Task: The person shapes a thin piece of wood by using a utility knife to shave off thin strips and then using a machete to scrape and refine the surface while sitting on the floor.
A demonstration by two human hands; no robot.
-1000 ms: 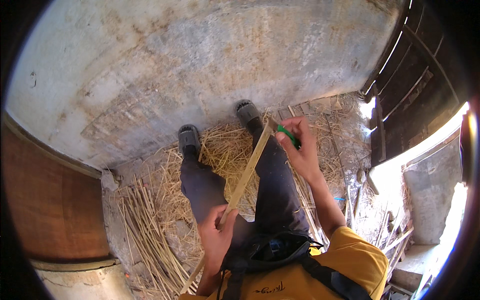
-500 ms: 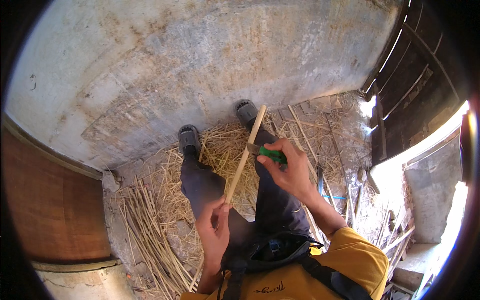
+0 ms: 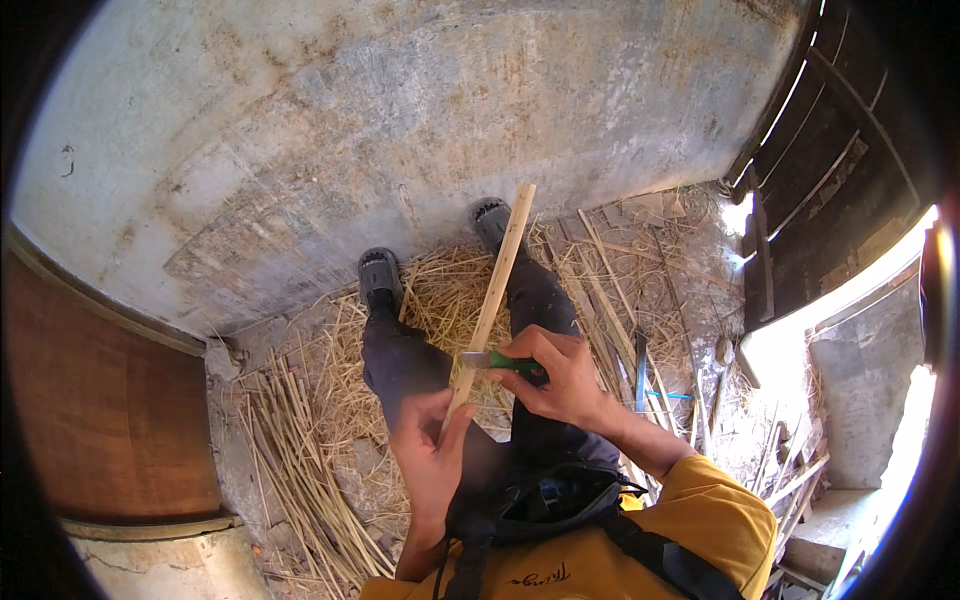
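Observation:
A pale wooden stick [image 3: 502,268] slants up and away from my body, above my legs. My left hand [image 3: 428,455] pinches its near end between thumb and fingers. In my right hand [image 3: 562,382] is a knife [image 3: 508,363] with a green handle, the fingers closed round it. Its short blade lies across the stick, a little beyond my left fingertips. The far end of the stick reaches past my right shoe.
Thin shavings [image 3: 440,290] litter the floor round my feet. A bundle of long strips [image 3: 310,480] lies at the left, and more strips [image 3: 605,290] lie at the right. A stained wall [image 3: 420,130] rises ahead. An open black bag [image 3: 560,495] hangs at my waist.
My right hand has brought the knife down along the stick, from near its middle to close by my left hand. The stick's far end sits slightly higher.

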